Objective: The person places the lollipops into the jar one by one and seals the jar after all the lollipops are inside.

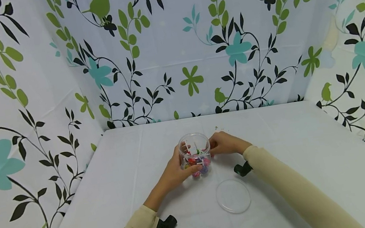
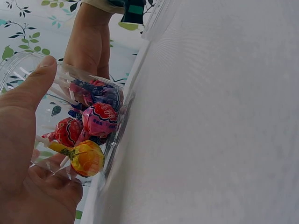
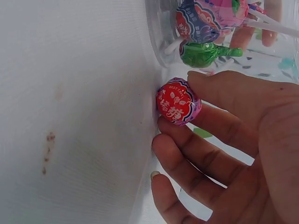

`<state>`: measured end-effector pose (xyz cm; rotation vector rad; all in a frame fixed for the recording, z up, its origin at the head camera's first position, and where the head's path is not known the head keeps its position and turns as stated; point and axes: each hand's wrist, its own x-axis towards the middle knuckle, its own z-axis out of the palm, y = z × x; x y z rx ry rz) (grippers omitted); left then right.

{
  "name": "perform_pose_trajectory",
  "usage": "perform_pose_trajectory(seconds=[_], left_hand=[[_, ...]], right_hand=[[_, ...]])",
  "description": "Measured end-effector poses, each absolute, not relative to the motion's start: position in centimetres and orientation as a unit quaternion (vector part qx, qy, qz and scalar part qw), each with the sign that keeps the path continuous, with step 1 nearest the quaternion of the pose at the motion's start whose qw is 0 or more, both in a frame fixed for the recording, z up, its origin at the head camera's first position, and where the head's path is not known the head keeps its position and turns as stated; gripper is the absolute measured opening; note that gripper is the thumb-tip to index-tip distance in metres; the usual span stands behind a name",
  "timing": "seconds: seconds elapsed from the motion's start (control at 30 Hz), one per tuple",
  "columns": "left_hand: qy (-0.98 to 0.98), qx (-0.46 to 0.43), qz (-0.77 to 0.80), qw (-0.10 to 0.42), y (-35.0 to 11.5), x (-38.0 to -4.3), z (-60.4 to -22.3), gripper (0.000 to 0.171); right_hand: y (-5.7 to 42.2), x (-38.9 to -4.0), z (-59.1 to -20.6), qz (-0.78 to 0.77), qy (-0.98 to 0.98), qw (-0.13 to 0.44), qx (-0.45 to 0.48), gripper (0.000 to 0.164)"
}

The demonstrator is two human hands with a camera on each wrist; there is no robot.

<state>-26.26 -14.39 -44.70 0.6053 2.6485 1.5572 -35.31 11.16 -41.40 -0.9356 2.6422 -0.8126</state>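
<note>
A clear round jar (image 1: 195,156) of wrapped lollipops (image 2: 99,120) stands uncapped on the white table. My left hand (image 1: 175,173) grips the jar from its left side, thumb across the front and fingers behind. Close to the jar's right side, my right hand (image 1: 224,144) pinches a lollipop with a red and pink wrapper (image 3: 177,101) between thumb and fingers, low at the tabletop. Its stick is hidden in the right wrist view. Inside the jar, a green-wrapped lollipop (image 3: 200,53) and a yellow one (image 2: 88,158) show through the wall.
A clear round lid (image 1: 233,196) lies flat on the table (image 1: 274,129) in front of the jar, to the right. Small brown specks (image 3: 49,137) mark the tabletop near my right hand. Patterned cloth (image 1: 178,53) hangs along the back and both sides.
</note>
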Motion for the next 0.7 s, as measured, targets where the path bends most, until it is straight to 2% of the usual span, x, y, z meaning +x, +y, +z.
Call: perform_pose_trajectory(seconds=[0.3, 0.7], left_hand=[[0.845, 0.194, 0.498, 0.006, -14.4, -26.3, -44.7, 0.109], [0.851, 0.190, 0.489, 0.000, -14.4, -26.2, -44.7, 0.110]], right_hand=[[11.5, -34.9, -41.3, -0.284, 0.898, 0.100, -0.322, 0.016], [12.7, -34.7, -39.9, -0.295, 0.902, 0.055, -0.311, 0.015]])
